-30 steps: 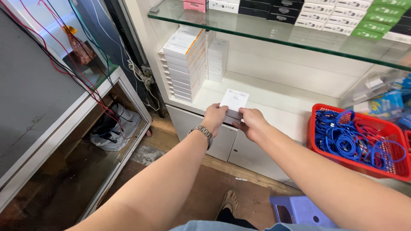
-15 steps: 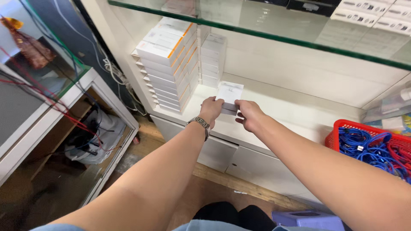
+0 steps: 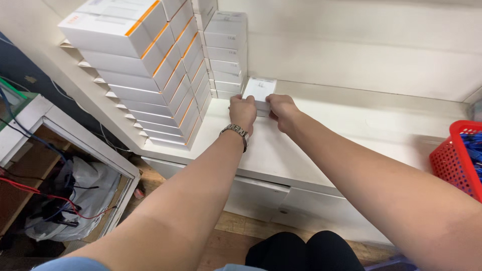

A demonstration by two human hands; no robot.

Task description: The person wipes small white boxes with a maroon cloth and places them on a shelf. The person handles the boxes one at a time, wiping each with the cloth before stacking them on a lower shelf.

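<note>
Both my hands hold a small stack of flat white boxes [image 3: 259, 90] low over the white shelf [image 3: 321, 130]. My left hand [image 3: 243, 112], with a metal wristwatch on its wrist, grips the stack's left side. My right hand [image 3: 282, 109] grips its right side. The stack stands just right of a column of similar small white boxes [image 3: 227, 50] at the back of the shelf. Whether the stack's bottom touches the shelf is hidden behind my hands.
A tall leaning stack of larger white boxes with orange edges [image 3: 150, 65] fills the shelf's left end. A red plastic basket [image 3: 454, 158] with blue cables stands at the right. Drawer fronts [image 3: 271, 195] lie below the shelf. A cabinet with wires and a plastic bag [image 3: 75, 195] stands at lower left.
My hands have carried the small white boxes forward and down, from mid-air in front of the shelf to a spot beside the column of small boxes. The view has moved in closer.
</note>
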